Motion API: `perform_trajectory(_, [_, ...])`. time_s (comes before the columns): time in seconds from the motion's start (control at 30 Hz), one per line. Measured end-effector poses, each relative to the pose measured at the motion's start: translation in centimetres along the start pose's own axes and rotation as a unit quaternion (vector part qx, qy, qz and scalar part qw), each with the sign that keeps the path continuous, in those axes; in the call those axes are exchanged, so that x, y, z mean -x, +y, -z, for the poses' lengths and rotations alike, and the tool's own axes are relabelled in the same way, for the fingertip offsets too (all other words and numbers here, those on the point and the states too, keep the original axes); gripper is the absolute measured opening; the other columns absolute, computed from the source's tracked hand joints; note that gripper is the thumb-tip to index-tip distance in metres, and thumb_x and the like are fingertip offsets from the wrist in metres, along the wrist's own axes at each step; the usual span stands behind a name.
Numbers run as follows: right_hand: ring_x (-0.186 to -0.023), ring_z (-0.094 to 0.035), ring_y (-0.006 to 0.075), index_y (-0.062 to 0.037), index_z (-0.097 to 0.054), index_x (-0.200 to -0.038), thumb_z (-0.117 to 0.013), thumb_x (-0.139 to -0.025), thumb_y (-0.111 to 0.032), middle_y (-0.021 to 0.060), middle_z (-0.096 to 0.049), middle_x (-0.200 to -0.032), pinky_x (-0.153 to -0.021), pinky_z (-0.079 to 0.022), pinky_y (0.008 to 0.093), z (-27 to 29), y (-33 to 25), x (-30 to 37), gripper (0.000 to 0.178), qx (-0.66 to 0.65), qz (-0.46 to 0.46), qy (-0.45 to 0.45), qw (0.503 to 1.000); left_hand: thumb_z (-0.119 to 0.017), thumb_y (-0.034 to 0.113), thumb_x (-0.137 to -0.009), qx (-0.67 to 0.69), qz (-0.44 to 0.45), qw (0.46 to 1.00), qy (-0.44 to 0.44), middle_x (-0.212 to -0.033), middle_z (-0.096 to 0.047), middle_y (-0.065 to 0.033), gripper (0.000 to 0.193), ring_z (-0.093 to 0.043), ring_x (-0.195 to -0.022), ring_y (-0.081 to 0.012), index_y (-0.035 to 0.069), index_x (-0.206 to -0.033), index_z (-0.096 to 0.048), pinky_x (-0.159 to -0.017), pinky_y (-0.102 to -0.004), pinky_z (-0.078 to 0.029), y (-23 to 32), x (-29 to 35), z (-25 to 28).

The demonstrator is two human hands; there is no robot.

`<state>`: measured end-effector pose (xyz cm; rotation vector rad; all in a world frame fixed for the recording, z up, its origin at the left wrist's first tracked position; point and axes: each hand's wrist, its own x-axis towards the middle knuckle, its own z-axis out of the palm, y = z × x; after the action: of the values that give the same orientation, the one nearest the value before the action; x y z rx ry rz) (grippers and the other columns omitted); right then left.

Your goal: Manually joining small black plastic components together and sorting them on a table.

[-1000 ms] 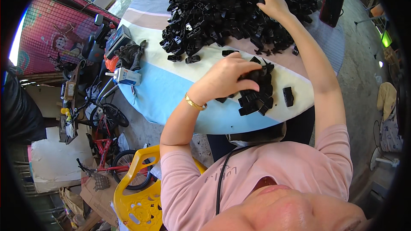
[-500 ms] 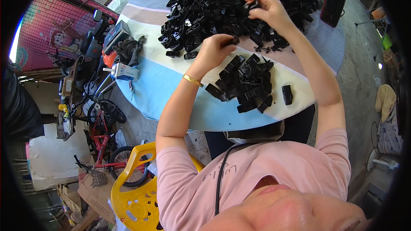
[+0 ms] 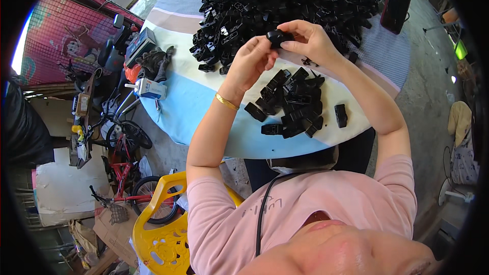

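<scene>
1. Head view: the right hand (image 3: 311, 43) is pinching one black piece (image 3: 277, 37) between its thumb and its fingers.
2. With bent fingers, the left hand (image 3: 250, 60) is touching the left end of this piece; whether it is also gripping, one cannot tell.
3. Both hands are being equally near; the piece is pointing roughly left to right between them, as far as it is showing.
4. Beyond it, the large pile (image 3: 285, 0) is covering the table's (image 3: 183, 107) far part; the small pile (image 3: 295, 99) is lying nearer.

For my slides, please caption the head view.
Left hand and right hand meet at a small black part, over a table bearing a large black heap and a smaller black pile.
</scene>
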<state>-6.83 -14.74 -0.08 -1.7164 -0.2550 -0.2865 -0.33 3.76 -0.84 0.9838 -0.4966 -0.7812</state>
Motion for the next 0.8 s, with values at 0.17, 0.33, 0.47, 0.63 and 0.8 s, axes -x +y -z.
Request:
perform_trajectory(0.17, [-0.085,-0.06,0.0098,-0.001,-0.059,-0.11,-0.065,-0.078,-0.003,0.005,-0.063,-0.098,-0.078,-0.049,0.0232,-0.5,-0.9,0.4,0.033,-0.06,-0.038,0.011,0.997,-0.061,0.007,-0.085,-0.15,-0.084,0.983,0.059,-0.079,-0.062,-0.0059,0.02,-0.056,-0.066,-0.0103,-0.002,-0.103,-0.058,-0.059,-0.0217,-0.046,-0.1,0.3,-0.4])
perform_trajectory(0.33, [-0.081,-0.06,0.0144,-0.0028,-0.061,-0.099,-0.07,-0.071,-0.001,0.0052,-0.062,-0.09,-0.071,-0.049,0.0256,-0.9,-0.3,0.5,0.029,0.172,0.173,0.072,0.967,-0.065,0.003,-0.081,-0.168,-0.11,0.972,0.12,-0.084,-0.063,-0.0051,0.025,-0.059,-0.072,-0.011,-0.004,-0.105,-0.061,-0.068,-0.0233,-0.05,-0.6,0.3,-1.7])
perform_trajectory(0.47, [-0.079,-0.059,0.0202,-0.0034,-0.06,-0.091,-0.072,-0.066,0.0,0.0065,-0.06,-0.086,-0.067,-0.049,0.0289,-1.3,-0.5,0.4,0.028,0.255,0.267,0.099,0.924,-0.066,0.004,-0.081,-0.105,-0.105,0.981,0.124,-0.088,-0.063,-0.0046,0.033,-0.06,-0.08,-0.012,-0.003,-0.112,-0.057,-0.077,-0.025,-0.051,-1.1,0.6,-2.0])
perform_trajectory(0.63, [-0.081,-0.056,0.0231,-0.0063,-0.062,-0.088,-0.073,-0.063,-0.004,0.0047,-0.059,-0.086,-0.072,-0.048,0.0326,-2.3,0.2,0.1,0.028,0.314,0.336,0.105,0.882,-0.064,0.002,-0.081,-0.029,-0.096,0.985,0.14,-0.091,-0.062,-0.0058,0.035,-0.06,-0.085,-0.0127,-0.003,-0.114,-0.055,-0.079,-0.0257,-0.051,-1.0,0.6,-1.6])
perform_trajectory(0.8, [-0.084,-0.06,0.0226,-0.0034,-0.063,-0.093,-0.072,-0.068,-0.004,0.0056,-0.063,-0.09,-0.071,-0.05,0.0286,-0.2,-0.3,-0.8,0.026,0.22,0.336,0.046,0.914,-0.064,0.001,-0.081,-0.058,-0.104,0.987,0.109,-0.093,-0.064,-0.0077,0.032,-0.06,-0.087,-0.0136,-0.003,-0.112,-0.057,-0.08,-0.0257,-0.05,0.7,0.9,-1.8])
